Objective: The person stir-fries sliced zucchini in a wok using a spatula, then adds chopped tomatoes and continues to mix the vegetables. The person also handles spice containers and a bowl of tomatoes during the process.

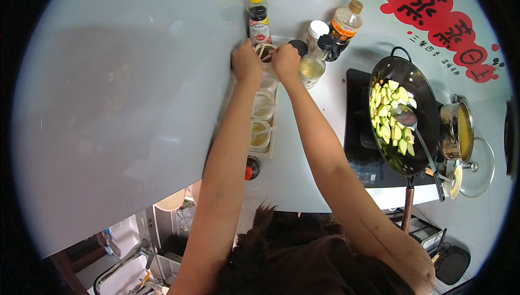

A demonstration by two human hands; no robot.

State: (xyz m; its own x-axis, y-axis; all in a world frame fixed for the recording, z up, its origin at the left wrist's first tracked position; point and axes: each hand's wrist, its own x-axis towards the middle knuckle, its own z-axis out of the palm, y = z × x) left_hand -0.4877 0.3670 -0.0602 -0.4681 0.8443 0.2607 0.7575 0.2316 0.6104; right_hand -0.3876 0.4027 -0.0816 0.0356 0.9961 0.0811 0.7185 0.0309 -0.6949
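Observation:
Both my hands are at the far end of a row of small seasoning boxes. My left hand (247, 62) is closed at the left rim of the farthest seasoning box (266, 54), which holds dark contents and a pale spoon. At its right side, my right hand (286, 61) has its fingertips pinched near the spoon; whether they grip spoon or rim cannot be told. Nearer boxes, such as one with a clear spoon (260, 133), stand in a pale tray (273, 140). A yellow-capped sauce bottle (259, 23) stands just beyond my hands.
Right of my hands are an oil bottle (313, 67), a white-capped jar (318, 30) and a dark sauce bottle (345, 27). A wok (424, 92) with sliced green squash (384, 112) and a metal spatula (424, 144) sits on the black cooktop (357, 157). A steel pot (449, 132) stands beyond.

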